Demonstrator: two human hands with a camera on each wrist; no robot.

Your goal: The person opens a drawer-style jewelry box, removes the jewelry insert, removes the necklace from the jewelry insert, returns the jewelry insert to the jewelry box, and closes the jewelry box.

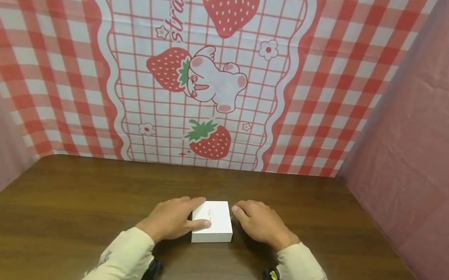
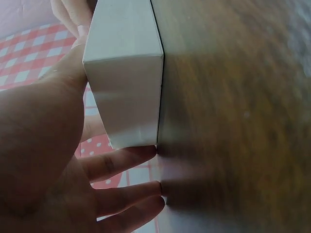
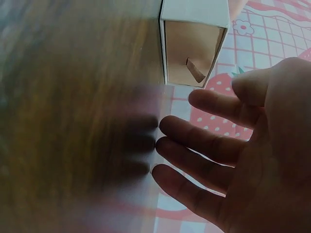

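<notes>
A small white drawer box (image 1: pixel 220 220) lies flat on the table between the hands. My left hand (image 1: pixel 171 218) holds it at its left side, the thumb over the top and the index finger along the far left corner. In the left wrist view, the other fingers (image 2: pixel 124 196) spread past the box down to the table. On the box's right end, a recessed drawer front (image 3: pixel 181 41) carries a short ribbon pull tab (image 3: pixel 196 71). My right hand (image 1: pixel 262 224) is just right of that end, apart from the tab, its fingers loosely bent and holding nothing.
The dark wooden table (image 1: pixel 79 205) runs back to a red and white checked cloth (image 1: pixel 338 79) printed with strawberries. Pink cloth walls (image 1: pixel 444 124) stand on both sides. A dark band with a yellow-green spot (image 1: pixel 273 275) is at the right wrist.
</notes>
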